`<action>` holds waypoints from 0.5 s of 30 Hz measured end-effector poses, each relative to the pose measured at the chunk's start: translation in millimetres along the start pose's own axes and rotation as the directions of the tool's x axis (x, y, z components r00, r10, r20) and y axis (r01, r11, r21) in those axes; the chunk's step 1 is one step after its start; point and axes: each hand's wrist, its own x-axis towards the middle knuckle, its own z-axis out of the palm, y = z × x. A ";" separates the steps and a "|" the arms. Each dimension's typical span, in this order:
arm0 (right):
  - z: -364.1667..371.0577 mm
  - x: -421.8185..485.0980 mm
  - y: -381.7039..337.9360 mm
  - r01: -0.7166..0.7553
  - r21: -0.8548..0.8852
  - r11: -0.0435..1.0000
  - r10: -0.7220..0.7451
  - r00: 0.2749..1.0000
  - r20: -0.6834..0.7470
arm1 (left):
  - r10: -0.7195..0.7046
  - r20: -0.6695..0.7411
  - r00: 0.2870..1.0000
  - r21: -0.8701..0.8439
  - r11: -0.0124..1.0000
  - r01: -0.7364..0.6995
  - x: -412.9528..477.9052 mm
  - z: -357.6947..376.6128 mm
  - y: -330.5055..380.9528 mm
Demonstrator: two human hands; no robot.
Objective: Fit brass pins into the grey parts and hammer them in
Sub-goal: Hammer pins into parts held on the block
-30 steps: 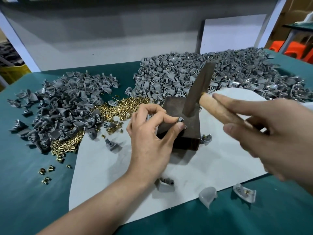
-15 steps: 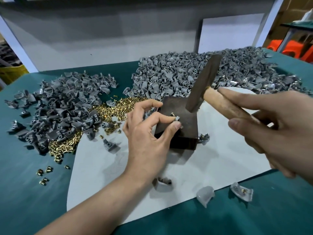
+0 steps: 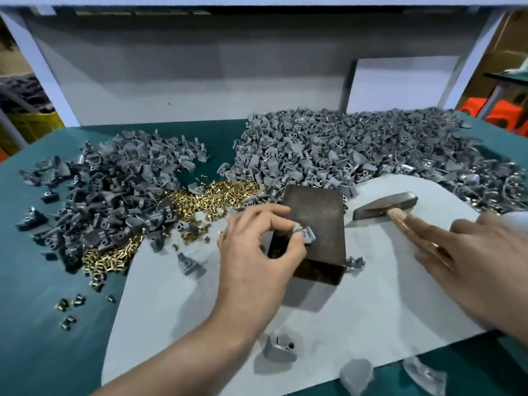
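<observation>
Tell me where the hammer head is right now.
In the head view, the hammer head is right of centre, just right of the dark metal block, over the white sheet, its handle in the right hand.

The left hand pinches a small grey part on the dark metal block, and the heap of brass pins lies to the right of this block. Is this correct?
Not quite. In the head view the heap of small brass pins lies to the left of the dark metal block, not the right. The left hand does pinch a small grey part on top of it.
</observation>
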 end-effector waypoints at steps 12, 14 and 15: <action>-34.6 74.2 -82.6 0.478 0.562 0.676 -0.568 0.823 -0.017 | -0.047 0.027 0.999 -0.055 0.997 0.049 3.0 1.0 -2.8; -30.5 78.2 -80.9 0.448 0.646 0.618 -0.554 0.831 -0.046 | -0.062 0.051 0.997 -0.099 0.993 0.067 4.0 0.6 -1.8; -27.6 80.0 -80.6 0.436 0.680 0.589 -0.547 0.835 -0.062 | -0.064 0.051 0.997 -0.104 0.992 0.069 5.0 0.6 -0.7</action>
